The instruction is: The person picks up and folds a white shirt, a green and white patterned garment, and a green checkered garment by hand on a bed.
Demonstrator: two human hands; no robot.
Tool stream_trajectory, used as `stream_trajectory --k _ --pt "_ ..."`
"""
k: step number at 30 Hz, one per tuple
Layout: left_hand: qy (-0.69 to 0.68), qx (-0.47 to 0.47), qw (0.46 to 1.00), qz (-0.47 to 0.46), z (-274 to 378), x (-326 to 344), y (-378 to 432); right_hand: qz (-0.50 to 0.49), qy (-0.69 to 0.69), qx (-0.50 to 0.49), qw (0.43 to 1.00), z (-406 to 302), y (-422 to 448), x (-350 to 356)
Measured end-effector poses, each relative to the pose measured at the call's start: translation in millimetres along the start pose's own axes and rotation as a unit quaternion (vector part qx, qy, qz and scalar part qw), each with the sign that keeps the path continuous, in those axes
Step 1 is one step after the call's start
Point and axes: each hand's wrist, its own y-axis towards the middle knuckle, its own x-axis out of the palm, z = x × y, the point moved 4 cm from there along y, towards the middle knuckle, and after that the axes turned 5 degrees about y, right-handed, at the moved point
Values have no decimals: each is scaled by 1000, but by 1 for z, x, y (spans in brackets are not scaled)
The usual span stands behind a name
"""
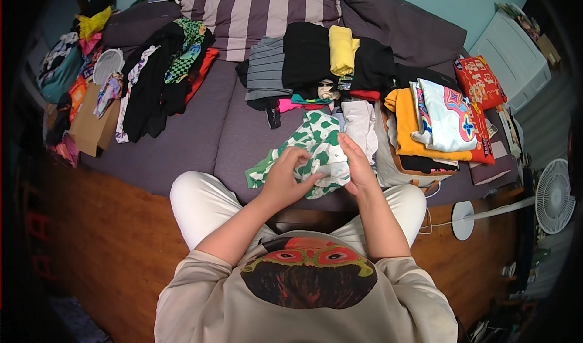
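A white cloth garment with green patches lies crumpled before me at the sofa's front edge, its green-trimmed end pointing left. My right hand grips its right side, thumb on the near face and the other fingers partly hidden behind. Over its left part is my left hand, with thumb and forefinger apart; whether its hidden fingers hold any cloth I cannot tell. Just beyond the right hand, a folded pale garment lies against a fabric storage box.
Folded clothes, including a yellow roll and a grey striped garment, lie farther back on the purple sofa. Orange and white garments top the box. Unfolded clothes are heaped left. A white fan stands right.
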Motion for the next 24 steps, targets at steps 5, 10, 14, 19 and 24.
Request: stream_trajectory --k 5,10,14,19,24 --pt "-73 -84 993 -27 -34 2 -1 -10 -11 -25 1000 -10 3 -11" --pt "-331 -234 912 -69 -45 -11 4 12 -95 -54 994 -27 6 -18" --pt "-385 -234 889 -80 -38 -11 6 -49 -219 -47 973 -35 -1 -23" --pt "-402 -217 885 -88 -25 -3 6 -164 -553 -138 805 -38 -13 9" --pt "-409 -194 886 -104 -18 1 5 -50 -712 -194 672 -26 -17 28"
